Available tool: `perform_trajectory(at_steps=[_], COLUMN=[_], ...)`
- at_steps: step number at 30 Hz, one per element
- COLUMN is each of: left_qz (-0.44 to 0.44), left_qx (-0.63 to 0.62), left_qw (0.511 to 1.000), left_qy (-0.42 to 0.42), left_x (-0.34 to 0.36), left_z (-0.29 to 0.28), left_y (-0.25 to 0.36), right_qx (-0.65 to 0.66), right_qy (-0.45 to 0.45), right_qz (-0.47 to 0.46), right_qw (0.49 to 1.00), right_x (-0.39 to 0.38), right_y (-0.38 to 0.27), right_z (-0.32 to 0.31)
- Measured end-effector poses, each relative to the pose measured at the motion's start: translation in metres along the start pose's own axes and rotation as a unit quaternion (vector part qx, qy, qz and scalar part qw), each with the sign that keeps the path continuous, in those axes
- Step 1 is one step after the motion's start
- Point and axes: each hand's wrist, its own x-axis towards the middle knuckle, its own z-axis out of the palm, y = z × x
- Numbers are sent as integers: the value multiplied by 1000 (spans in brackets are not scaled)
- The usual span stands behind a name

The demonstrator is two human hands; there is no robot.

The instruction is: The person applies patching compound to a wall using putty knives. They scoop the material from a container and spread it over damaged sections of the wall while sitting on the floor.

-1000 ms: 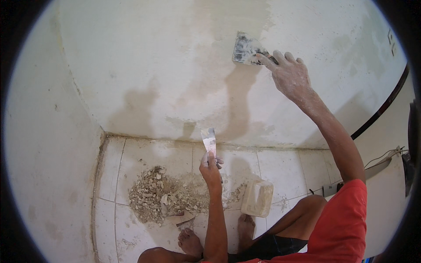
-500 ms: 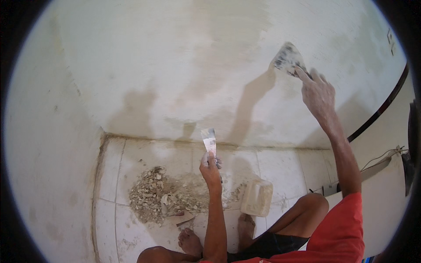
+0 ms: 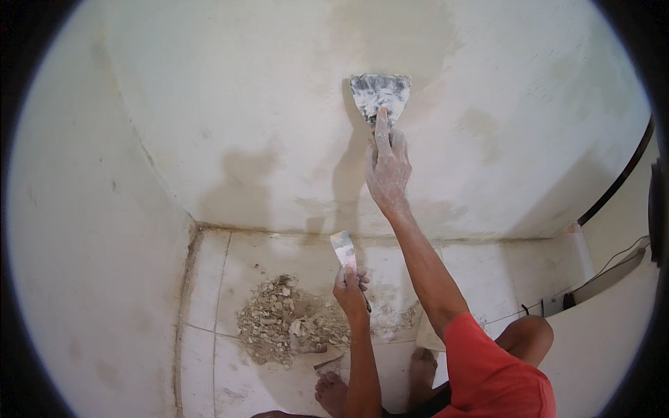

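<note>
A wide putty knife [image 3: 380, 92], its blade smeared with white and dark patches, lies against the pale wall [image 3: 279, 104]. My right hand [image 3: 389, 164] is closed round its handle, the index finger stretched along the blade. Lower down, over the floor, my left hand [image 3: 352, 287] grips a narrow putty knife [image 3: 343, 249] with its blade pointing up and white filler on it. White dust coats the fingers of both hands. Greyish damp-looking patches mark the wall around and above the wide blade.
A heap of broken plaster rubble [image 3: 279, 317] covers part of the tiled floor [image 3: 198, 362] by my feet. A pale container [image 3: 428, 333] stands partly hidden behind my right arm. Walls meet in a corner at left; a cable [image 3: 620, 256] hangs at right.
My right hand has swept the wide putty knife leftward across the wall, and its blade now points upward. My left hand keeps its hold on the narrow knife. The view has shifted slightly.
</note>
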Motion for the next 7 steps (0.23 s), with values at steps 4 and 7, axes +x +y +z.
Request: perform_trajectory(at_steps=[4,7], left_qz=[5,24], left_qx=[0,-4], left_qw=[1000,999], left_qy=[30,44], left_x=[9,9], left_z=[-16,-20], left_y=[-9,-7], right_qx=[-6,-50], right_qy=[1,-16], right_qz=[32,39], right_qw=[999,998], right_x=[1,0], right_y=[10,9], right_z=[20,15])
